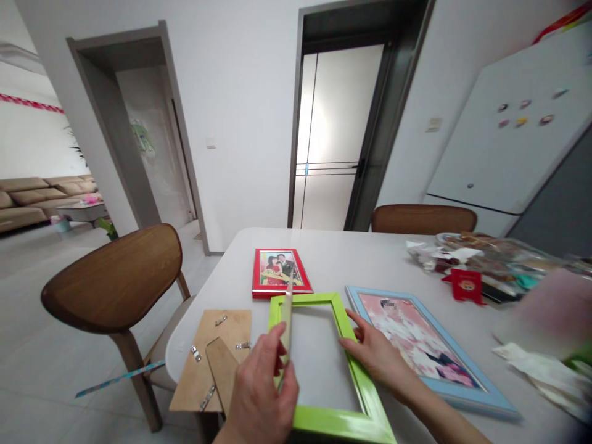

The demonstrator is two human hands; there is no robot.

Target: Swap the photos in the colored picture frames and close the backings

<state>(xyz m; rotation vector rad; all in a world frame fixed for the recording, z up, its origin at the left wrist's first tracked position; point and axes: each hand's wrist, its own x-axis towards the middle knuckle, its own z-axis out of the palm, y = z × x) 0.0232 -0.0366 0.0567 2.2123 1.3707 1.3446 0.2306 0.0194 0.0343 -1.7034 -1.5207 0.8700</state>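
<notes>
A green picture frame [340, 419], with nothing in its opening, is tilted above the white table. My right hand [377, 354] grips its right side between thumb and fingers. My left hand [266, 388] pinches a thin, pale flat piece [287, 320], seen nearly edge-on over the frame's left side. What that piece is cannot be made out. Left of my left hand lies a brown backing board [197, 379] with metal clips and a stand leg. A red framed photo [281, 271] lies beyond the green frame, and a blue framed picture [416, 339] lies to the right.
On the table's right side are plastic bags [499, 259], a small red packet [467, 286] and white tissue [541, 370]. Wooden chairs stand at the left [115, 277] and behind the table [423, 217]. The white table edge [178, 345] curves at the left.
</notes>
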